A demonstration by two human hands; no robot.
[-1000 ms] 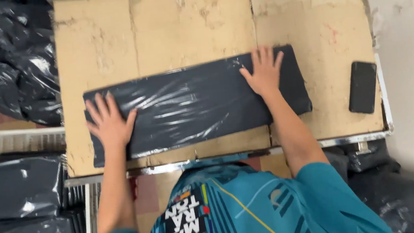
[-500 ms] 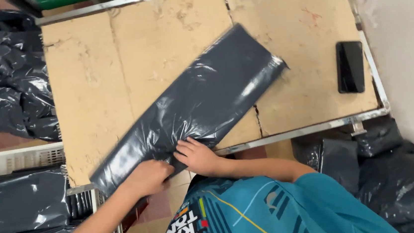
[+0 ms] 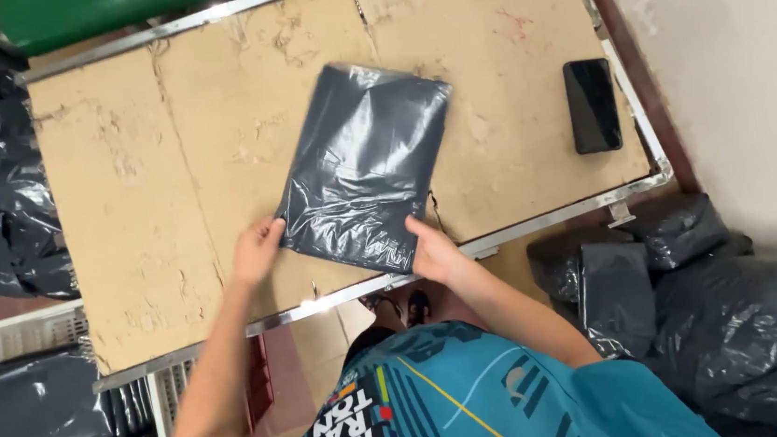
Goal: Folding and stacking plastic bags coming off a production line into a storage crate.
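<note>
A worn tan board table [image 3: 127,223] with a metal rim is filling the view. At its near edge, the left hand [image 3: 255,251] and right hand [image 3: 436,254] are each gripping a near corner of a folded black plastic bag [image 3: 365,164] (lying flat, slightly tilted). Farther right, a black phone [image 3: 592,105] is resting well apart.
</note>
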